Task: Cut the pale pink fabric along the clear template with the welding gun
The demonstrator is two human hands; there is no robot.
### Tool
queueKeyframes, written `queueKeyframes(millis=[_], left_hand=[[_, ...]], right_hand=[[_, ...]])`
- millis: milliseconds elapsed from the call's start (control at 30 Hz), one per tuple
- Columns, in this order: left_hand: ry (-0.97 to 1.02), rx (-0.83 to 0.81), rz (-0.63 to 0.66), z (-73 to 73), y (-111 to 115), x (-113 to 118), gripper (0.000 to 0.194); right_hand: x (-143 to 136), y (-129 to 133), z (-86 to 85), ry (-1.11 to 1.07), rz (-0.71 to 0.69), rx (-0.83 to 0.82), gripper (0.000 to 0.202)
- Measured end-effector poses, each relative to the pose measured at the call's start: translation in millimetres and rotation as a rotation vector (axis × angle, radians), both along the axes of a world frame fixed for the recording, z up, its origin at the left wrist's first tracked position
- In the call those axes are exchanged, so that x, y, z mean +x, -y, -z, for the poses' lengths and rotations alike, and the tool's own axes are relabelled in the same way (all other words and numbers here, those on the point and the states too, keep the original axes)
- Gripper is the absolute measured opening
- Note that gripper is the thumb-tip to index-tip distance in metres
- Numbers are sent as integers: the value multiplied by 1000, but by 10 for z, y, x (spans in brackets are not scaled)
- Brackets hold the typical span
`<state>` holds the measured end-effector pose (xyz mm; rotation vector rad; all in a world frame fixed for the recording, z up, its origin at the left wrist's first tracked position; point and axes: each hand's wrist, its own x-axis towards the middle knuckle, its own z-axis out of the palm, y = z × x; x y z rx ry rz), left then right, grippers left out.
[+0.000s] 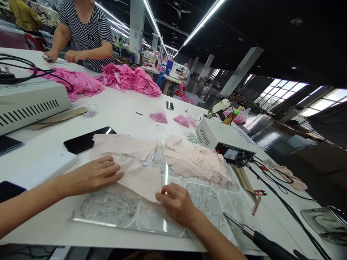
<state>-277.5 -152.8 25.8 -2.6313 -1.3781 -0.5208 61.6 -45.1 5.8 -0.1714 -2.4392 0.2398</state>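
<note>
A pale pink fabric piece point(141, 177) lies on a clear patterned sheet point(108, 211) over the white table. My left hand point(99, 174) rests palm down on its left part, fingers spread. At its lower right corner, my right hand point(176, 202) pinches the edge between thumb and fingers. Just behind is another pale piece point(124, 144) with white paper showing under its edge. A heap of pale pink pieces point(195, 160) spreads to the right. A pen-like tool with a metal tip point(248, 231) lies at the lower right, apart from my hands.
A black phone point(89, 139) and a white box point(46, 166) are at left. A control box with cables point(225, 139) stands at right, near a glass jar point(325, 224). Bright pink fabric piles point(130, 79) lie farther back, where a person in a striped top point(86, 36) stands.
</note>
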Motion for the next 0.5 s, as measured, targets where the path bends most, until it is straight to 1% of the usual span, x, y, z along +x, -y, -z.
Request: queueKeyframes(millis=[167,267,367,433,500], left_hand=[[-31,-10,28,4,122,5,53],[2,4,-6,18,197,1,57],[59,44,-44,-27,270,26,59],[92,49,-45,-89,311,76,53],[112,24,-53,-148,327,152,50]], right_hand=[[34,7,5,55,-5,27,32],[83,14,-69,98,-33,4,35],[156,30,-208,143,-83,-113,44],[206,53,-287,175,-90,-203,50],[239,87,-321,209,-79,-228,50]])
